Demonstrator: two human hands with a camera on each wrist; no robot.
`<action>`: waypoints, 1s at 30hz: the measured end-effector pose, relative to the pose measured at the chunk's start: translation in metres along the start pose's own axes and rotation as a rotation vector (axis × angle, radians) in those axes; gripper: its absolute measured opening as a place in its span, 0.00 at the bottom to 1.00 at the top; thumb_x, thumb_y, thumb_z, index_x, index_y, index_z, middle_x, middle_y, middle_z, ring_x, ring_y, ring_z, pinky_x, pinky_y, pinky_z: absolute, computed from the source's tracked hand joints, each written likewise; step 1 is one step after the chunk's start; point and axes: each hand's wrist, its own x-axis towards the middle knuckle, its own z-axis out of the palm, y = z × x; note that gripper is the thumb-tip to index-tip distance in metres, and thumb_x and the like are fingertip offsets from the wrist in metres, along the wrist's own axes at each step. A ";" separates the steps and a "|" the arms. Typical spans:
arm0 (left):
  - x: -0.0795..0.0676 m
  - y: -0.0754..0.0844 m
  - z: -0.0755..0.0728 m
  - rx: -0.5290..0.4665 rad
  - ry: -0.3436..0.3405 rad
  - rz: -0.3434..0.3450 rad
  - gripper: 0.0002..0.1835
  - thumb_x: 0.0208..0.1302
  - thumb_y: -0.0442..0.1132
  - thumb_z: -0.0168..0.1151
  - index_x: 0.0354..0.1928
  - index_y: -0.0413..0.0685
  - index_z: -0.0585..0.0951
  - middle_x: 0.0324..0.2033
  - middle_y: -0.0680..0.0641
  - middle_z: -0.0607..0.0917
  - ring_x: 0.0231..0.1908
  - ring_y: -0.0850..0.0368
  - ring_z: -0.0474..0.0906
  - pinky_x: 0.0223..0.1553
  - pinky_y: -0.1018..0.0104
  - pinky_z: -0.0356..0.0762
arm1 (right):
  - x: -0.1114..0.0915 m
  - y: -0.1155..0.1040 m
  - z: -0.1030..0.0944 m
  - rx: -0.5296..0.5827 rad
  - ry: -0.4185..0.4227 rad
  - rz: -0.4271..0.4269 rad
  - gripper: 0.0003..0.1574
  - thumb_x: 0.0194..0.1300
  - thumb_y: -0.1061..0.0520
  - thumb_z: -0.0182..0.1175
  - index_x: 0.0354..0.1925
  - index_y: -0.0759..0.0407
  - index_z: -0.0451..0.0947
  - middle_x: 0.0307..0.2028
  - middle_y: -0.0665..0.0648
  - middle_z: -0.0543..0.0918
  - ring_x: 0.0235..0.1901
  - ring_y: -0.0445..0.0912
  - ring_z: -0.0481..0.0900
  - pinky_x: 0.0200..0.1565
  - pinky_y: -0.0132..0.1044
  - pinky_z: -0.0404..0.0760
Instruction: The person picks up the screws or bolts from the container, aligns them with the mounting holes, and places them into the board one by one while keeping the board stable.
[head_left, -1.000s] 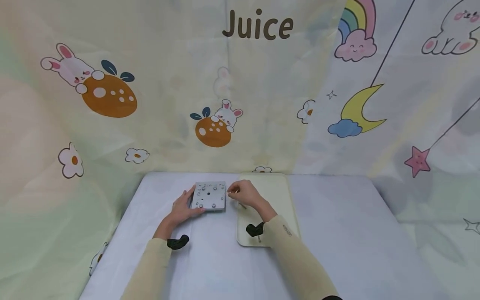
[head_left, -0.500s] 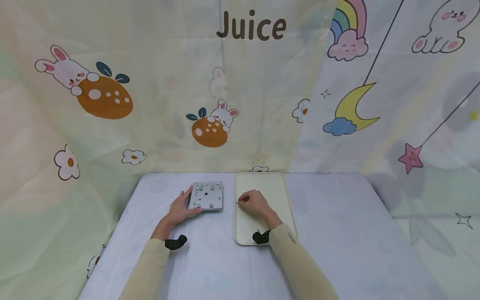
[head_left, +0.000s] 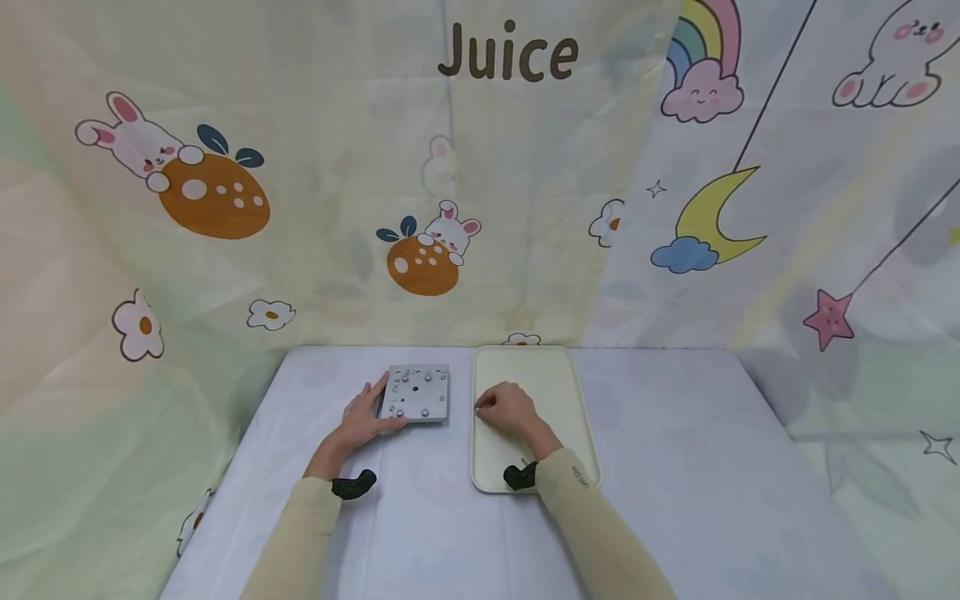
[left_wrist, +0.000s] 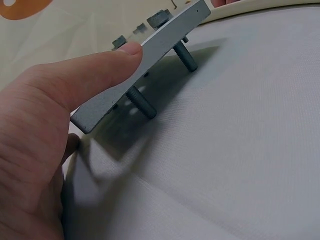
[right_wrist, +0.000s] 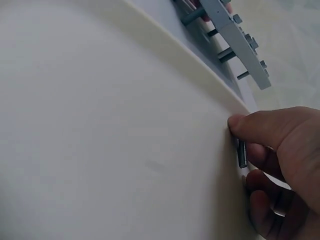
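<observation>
My left hand (head_left: 362, 418) grips a square grey metal plate (head_left: 427, 398) at its left side, the thumb lying along the front edge. Several bolts sit in the plate's holes. Below the plate (left_wrist: 175, 37), the left wrist view shows threaded shanks sticking down toward the cloth. My right hand (head_left: 508, 408) is at the left edge of the cream tray (head_left: 558, 392). In the right wrist view, its thumb and fingers pinch a small dark screw (right_wrist: 242, 153) with the threaded end pointing down; the head is hidden by the thumb.
Another small screw (head_left: 525, 462) lies in the tray's front part, partly behind the black wrist camera (head_left: 519, 477) on my right arm. A white cloth covers the table (head_left: 675, 433). A printed curtain (head_left: 525, 208) stands close behind it.
My right hand has moved from beside the plate's right edge to the tray's left edge and picked up a screw that lay there. The left hand stays on the plate.
</observation>
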 end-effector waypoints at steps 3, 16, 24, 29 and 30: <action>0.000 0.000 -0.001 -0.002 0.000 -0.004 0.64 0.43 0.70 0.71 0.78 0.63 0.45 0.76 0.41 0.46 0.73 0.35 0.32 0.65 0.30 0.36 | 0.002 -0.001 0.000 0.011 -0.012 0.002 0.04 0.60 0.54 0.67 0.34 0.49 0.87 0.27 0.41 0.82 0.28 0.37 0.76 0.34 0.34 0.76; -0.005 -0.001 -0.003 -0.021 0.013 -0.021 0.64 0.43 0.67 0.73 0.78 0.62 0.45 0.75 0.39 0.45 0.72 0.33 0.33 0.64 0.29 0.37 | 0.024 -0.019 -0.019 0.117 0.084 -0.037 0.10 0.61 0.58 0.66 0.42 0.59 0.84 0.30 0.47 0.83 0.28 0.41 0.77 0.32 0.36 0.76; -0.006 -0.001 -0.005 -0.013 0.008 -0.025 0.65 0.42 0.69 0.72 0.78 0.64 0.45 0.76 0.40 0.44 0.72 0.33 0.33 0.63 0.28 0.38 | 0.043 -0.048 -0.035 0.142 0.077 -0.058 0.03 0.62 0.56 0.67 0.36 0.54 0.85 0.32 0.47 0.82 0.35 0.43 0.77 0.38 0.38 0.77; -0.003 0.001 -0.002 -0.020 0.007 -0.020 0.64 0.42 0.69 0.72 0.78 0.65 0.45 0.76 0.40 0.44 0.72 0.33 0.33 0.64 0.28 0.38 | 0.057 -0.059 -0.037 0.172 0.039 -0.055 0.08 0.62 0.56 0.67 0.40 0.57 0.85 0.33 0.47 0.81 0.36 0.44 0.76 0.36 0.35 0.77; -0.002 0.000 0.000 -0.021 0.009 -0.013 0.64 0.42 0.69 0.72 0.78 0.65 0.46 0.75 0.39 0.45 0.72 0.33 0.34 0.64 0.28 0.39 | 0.059 -0.061 -0.036 0.178 0.037 -0.059 0.09 0.62 0.57 0.68 0.41 0.58 0.85 0.33 0.48 0.81 0.36 0.44 0.76 0.35 0.35 0.77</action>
